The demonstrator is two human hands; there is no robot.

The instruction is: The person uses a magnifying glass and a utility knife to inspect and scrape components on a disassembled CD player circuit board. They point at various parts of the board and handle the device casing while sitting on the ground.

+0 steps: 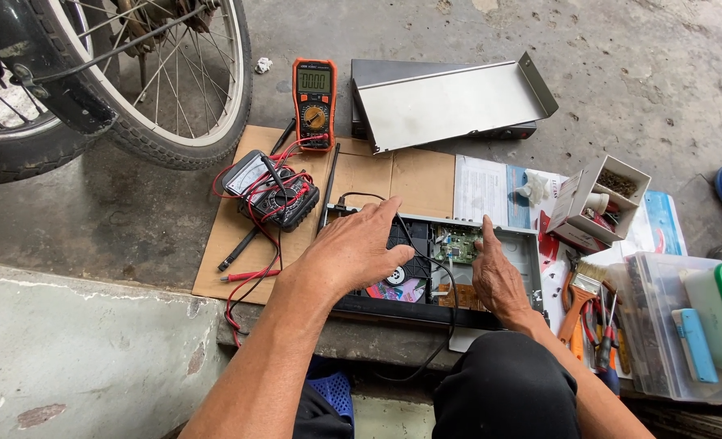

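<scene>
Opened disc player lying on cardboard sheet on concrete floor, directly in front of knees. Metal cover already off, set aside behind player. Green circuit board and disc tray exposed. Left hand spread flat over tray area, gripping nothing. Right hand resting on chassis edge, index finger extended toward board, pinching nothing. Orange multimeter and black meter with red leads idle, probes not applied. Screwdrivers untouched at right.

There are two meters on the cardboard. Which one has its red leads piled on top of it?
The black meter, nearer the left hand. The orange meter stands farther away with its face uncovered.
</scene>
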